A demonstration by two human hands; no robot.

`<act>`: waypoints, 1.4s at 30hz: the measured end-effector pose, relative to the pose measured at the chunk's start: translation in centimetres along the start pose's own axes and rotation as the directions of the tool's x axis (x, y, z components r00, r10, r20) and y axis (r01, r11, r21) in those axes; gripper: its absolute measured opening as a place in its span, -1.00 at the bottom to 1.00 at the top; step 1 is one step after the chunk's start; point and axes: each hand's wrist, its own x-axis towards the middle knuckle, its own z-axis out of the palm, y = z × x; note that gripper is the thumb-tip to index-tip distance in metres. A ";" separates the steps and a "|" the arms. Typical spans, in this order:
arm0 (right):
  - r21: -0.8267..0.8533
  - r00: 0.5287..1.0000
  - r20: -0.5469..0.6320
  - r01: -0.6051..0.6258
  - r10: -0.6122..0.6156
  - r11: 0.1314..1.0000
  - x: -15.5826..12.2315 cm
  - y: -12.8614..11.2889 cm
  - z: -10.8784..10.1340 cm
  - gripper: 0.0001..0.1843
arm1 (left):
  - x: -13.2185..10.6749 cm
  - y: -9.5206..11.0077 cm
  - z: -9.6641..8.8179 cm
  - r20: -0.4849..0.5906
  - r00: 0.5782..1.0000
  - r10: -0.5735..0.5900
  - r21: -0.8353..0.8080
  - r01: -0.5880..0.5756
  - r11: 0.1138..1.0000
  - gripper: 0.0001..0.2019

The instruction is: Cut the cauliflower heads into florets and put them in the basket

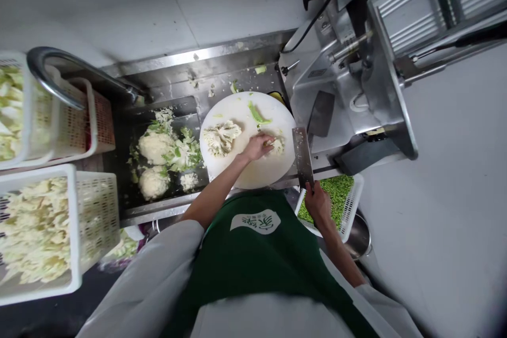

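Closed around the cleaver's handle, the right hand (318, 202) held the cleaver (303, 154) upright-looking beside the round white board's (253, 175) right edge. The left hand (258, 147) bent its fingers onto a small cauliflower piece (279, 146) on the board; I couldn't tell whether they pinched it. A larger cauliflower chunk (222, 138) lay leftward.

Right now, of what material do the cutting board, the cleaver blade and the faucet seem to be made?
Cutting board: probably matte plastic; plain white, no wood grain visible.
Cleaver blade: likely steel, fairly dull, judging by its flat grey surface.
Faucet: smooth metal, perhaps chrome-plated, given bright highlights along its curve.
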 end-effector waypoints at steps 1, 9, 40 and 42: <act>-0.010 1.000 0.006 0.009 -0.009 1.000 0.0 -0.1 0.2 -0.69 | -0.6 0.1 0.4 -0.017 0.999 -0.028 -0.025 0.027 0.999 -0.81; -0.144 0.970 0.121 0.226 -0.209 0.964 0.0 -1.8 1.1 -0.66 | -4.1 0.7 3.3 -0.306 0.940 -0.152 -0.152 0.110 0.982 -0.95; 0.027 0.999 -0.035 -0.008 0.008 1.000 0.9 1.8 -1.5 -0.60 | 0.8 3.1 -0.2 0.256 0.946 0.196 0.313 -0.273 0.910 -0.52; 0.050 0.999 -0.037 -0.032 0.034 0.998 0.7 2.2 -1.2 -0.60 | 1.1 2.0 -1.1 0.240 0.944 0.225 0.251 -0.284 0.925 -0.61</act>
